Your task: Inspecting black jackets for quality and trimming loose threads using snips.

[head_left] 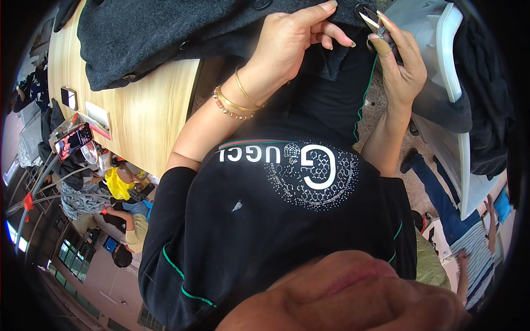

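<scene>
A dark grey wool coat [182, 27] with several dark round buttons lies over the table edge and across my lap. My left hand [290, 41], bracelets at its wrist, grips the coat near the top of the view, thumb on the cloth and fingers partly curled; the cloth in its grip is partly hidden. In my right hand [403, 66] is a small pair of thread snips [376, 26], held between thumb and fingers. Their pointed blades are apart and aim up and left, beside a coat button near the top edge.
The pale wooden table [149, 116] stands at left, with a phone on a stand [73, 140] and a small white box [98, 117] along its far left side. A grey plastic bin [450, 49] at right has dark garments [486, 105] beside it. Other people work at lower left and right.
</scene>
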The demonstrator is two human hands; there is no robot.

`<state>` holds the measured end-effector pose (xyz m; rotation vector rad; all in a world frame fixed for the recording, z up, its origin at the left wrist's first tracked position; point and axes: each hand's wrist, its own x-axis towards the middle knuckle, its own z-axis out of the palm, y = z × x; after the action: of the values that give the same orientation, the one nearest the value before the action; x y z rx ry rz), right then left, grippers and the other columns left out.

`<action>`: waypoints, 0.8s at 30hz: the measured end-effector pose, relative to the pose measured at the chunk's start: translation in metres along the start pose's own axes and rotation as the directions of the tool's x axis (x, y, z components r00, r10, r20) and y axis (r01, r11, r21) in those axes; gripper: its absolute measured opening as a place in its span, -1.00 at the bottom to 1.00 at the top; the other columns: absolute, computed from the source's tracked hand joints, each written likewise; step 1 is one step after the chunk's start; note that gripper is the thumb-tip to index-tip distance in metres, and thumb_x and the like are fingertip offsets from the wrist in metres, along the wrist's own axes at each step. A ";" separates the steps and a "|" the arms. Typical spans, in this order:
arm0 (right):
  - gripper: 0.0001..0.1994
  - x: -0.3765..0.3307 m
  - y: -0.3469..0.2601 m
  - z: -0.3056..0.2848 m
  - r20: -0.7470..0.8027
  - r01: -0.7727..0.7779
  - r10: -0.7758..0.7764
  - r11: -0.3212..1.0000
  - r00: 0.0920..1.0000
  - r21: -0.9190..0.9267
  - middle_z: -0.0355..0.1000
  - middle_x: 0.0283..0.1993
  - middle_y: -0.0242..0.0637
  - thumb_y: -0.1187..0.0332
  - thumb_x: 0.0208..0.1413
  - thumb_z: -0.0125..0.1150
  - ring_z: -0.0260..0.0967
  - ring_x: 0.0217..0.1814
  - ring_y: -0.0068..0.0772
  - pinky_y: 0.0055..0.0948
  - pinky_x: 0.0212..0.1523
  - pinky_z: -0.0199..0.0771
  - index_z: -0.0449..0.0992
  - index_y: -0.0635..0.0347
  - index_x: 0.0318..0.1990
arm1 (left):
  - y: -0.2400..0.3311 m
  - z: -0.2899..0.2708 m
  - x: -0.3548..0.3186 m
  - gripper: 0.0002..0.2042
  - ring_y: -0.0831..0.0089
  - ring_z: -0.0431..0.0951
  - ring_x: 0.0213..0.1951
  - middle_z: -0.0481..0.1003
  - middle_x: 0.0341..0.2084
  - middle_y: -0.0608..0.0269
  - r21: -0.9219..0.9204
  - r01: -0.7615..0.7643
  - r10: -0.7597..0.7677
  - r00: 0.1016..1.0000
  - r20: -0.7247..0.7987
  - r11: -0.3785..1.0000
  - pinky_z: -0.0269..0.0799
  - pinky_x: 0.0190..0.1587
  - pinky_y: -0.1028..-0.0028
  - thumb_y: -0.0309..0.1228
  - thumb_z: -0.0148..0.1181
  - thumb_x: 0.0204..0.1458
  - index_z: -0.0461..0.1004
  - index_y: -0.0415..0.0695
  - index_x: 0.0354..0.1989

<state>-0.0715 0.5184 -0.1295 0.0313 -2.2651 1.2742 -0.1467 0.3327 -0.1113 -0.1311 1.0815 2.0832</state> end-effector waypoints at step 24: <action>-0.61 0.002 -0.001 -0.008 0.015 0.058 -0.057 0.997 0.998 -0.055 0.42 -0.32 -0.39 0.50 -0.02 0.39 0.29 -0.30 -0.63 -0.67 -0.27 0.27 0.57 0.25 0.02 | -0.003 0.002 0.002 -0.69 0.48 0.50 -0.47 0.61 -0.49 0.07 -0.033 -0.013 0.013 1.000 0.010 0.999 0.33 -0.30 0.55 -0.31 0.08 0.23 0.58 -0.32 -0.41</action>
<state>-0.0699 0.5251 -0.1245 0.0842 -2.2930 1.1847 -0.1454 0.3368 -0.1128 -0.1303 1.0451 2.1114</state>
